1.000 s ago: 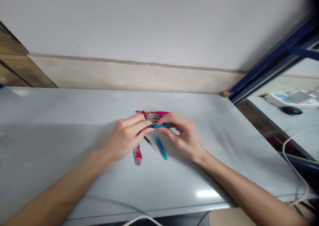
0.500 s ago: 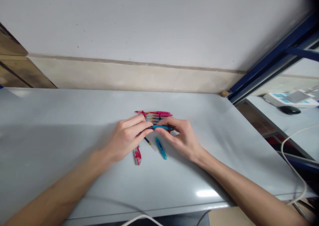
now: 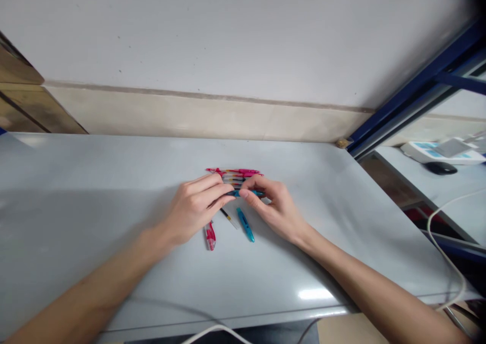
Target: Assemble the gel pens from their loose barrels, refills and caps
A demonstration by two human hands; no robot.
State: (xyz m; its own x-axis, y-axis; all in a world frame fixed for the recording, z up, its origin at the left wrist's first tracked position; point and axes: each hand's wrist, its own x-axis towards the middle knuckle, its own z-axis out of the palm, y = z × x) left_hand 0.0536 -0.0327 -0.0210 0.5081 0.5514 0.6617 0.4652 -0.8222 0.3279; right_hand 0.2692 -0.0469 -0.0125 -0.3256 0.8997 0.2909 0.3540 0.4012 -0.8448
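Two bare hands, one blue pen [image 3: 236,193] between them, lying roughly crosswise in front of you. Your left hand [image 3: 195,202] is nearly closed, thumb and fingertips pinching the pen's left end. Your right hand [image 3: 279,207] is partly curled, thumb and forefinger on the pen further right. Nearer you on the tabletop [image 3: 266,278]: one loose blue barrel [image 3: 246,225], one clear-and-red pen piece [image 3: 210,235], one dark-ended refill [image 3: 229,219], its upper end hidden by your left hand. Just beyond your fingers, a row of pen parts: at least two pink barrels [image 3: 250,172], plus several thin refills [image 3: 231,179], too covered to count. Far right, on another table: one black mouse [image 3: 440,168], one white device [image 3: 425,153].
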